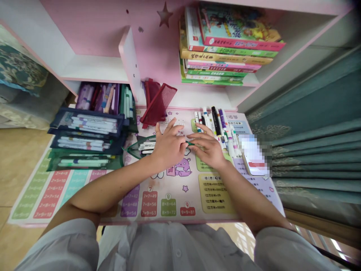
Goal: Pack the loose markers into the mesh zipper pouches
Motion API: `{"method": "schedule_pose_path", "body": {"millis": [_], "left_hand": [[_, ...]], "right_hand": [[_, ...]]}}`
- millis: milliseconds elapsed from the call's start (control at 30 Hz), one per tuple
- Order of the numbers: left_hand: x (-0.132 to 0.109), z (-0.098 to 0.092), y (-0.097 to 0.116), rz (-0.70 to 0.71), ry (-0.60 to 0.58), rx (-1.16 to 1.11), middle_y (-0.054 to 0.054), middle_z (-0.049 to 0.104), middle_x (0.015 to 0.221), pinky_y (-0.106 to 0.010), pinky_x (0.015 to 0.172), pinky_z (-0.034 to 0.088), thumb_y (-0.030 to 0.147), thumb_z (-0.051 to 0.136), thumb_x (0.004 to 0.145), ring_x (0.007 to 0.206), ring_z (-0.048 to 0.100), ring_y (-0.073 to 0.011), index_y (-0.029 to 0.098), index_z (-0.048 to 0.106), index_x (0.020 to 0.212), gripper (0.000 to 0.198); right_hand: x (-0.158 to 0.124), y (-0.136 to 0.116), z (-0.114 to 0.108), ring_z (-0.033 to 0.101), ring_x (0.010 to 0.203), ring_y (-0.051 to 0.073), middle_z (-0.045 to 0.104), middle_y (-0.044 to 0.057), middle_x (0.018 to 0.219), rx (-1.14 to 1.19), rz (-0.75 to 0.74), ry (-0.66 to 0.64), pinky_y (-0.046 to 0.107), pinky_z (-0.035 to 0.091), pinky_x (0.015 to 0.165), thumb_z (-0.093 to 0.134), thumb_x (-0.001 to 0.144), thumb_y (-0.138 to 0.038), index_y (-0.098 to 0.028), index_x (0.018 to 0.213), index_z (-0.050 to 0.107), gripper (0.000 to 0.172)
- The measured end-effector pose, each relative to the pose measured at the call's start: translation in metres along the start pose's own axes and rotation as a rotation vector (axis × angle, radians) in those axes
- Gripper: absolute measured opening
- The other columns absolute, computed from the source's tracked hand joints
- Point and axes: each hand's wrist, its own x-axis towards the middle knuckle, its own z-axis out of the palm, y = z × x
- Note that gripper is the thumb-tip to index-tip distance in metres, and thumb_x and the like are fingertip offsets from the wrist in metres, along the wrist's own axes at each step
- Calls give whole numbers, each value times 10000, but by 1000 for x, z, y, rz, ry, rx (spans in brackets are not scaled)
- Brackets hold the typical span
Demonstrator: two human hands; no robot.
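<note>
A green mesh zip pouch [134, 149] lies open on the desk mat with several white markers [147, 146] inside. My left hand [170, 146] is over its right part, thumb and a finger pinched at the pouch's edge while the other fingers spread upward. My right hand [207, 146] has its fingertips closed on the green end of the same pouch, close to the left fingertips. Part of the pouch is hidden under my left hand. Just beyond my right hand lies a loose pile of markers [216, 122] with white, black and purple barrels.
Filled pouches in navy [94, 122], green [84, 161] and purple [98, 96] are stacked at the left. Dark red mesh pouches [159, 101] lie at the back. A phone [254, 154] rests at the right edge, near a curtain [316, 124]. Books [225, 56] fill a shelf above.
</note>
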Motion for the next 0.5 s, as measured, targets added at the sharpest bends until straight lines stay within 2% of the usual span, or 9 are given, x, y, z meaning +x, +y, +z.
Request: {"method": "schedule_pose_path", "body": {"millis": [500], "left_hand": [[2, -7, -1, -28, -63, -15, -68, 605, 1394, -810, 1130, 124, 172, 559, 904, 1474, 337, -375, 193, 712, 708, 249]], "right_hand": [[1, 1, -2, 469, 1406, 292, 769, 9, 1066, 0, -14, 3, 577, 440, 1123, 653, 897, -291, -285, 818, 747, 123]]}}
